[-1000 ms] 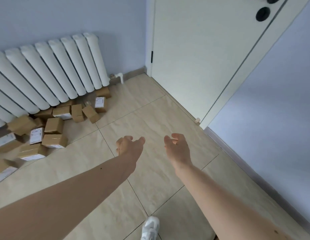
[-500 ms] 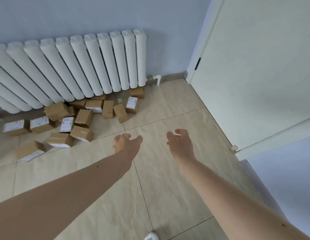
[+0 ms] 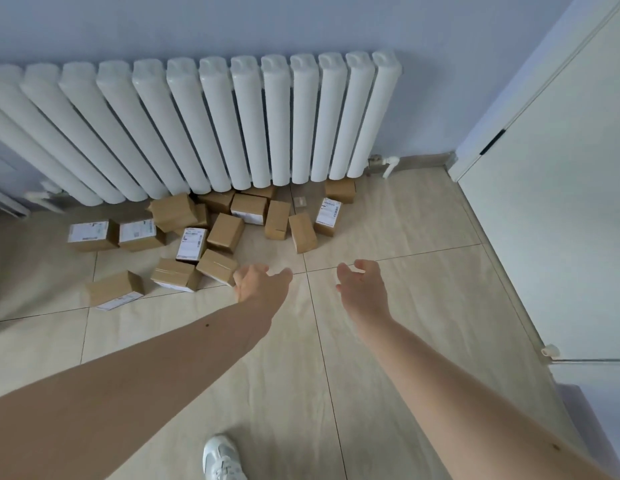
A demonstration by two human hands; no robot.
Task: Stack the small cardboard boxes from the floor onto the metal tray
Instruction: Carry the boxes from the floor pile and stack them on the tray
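Head view: left hand (image 3: 261, 284) and right hand (image 3: 362, 289) reached forward, fingers loose, holding nothing. Cardboard boxes (image 3: 211, 230) had swung from frame-left to centre, scattered on floor (image 3: 388, 358) beneath radiator (image 3: 215, 123). Pickup imminent; metal tray unseen.

Soft, even daylight, faint shadows, slight overall softness, and wide-angle bending at the edges.

A white radiator (image 3: 211, 126) hangs on the pale blue wall (image 3: 232, 22), its pipe (image 3: 388, 166) dropping to the beige tiled floor (image 3: 388, 271). A white door (image 3: 561, 202) stands at the right. A white shoe (image 3: 221, 459) shows below.
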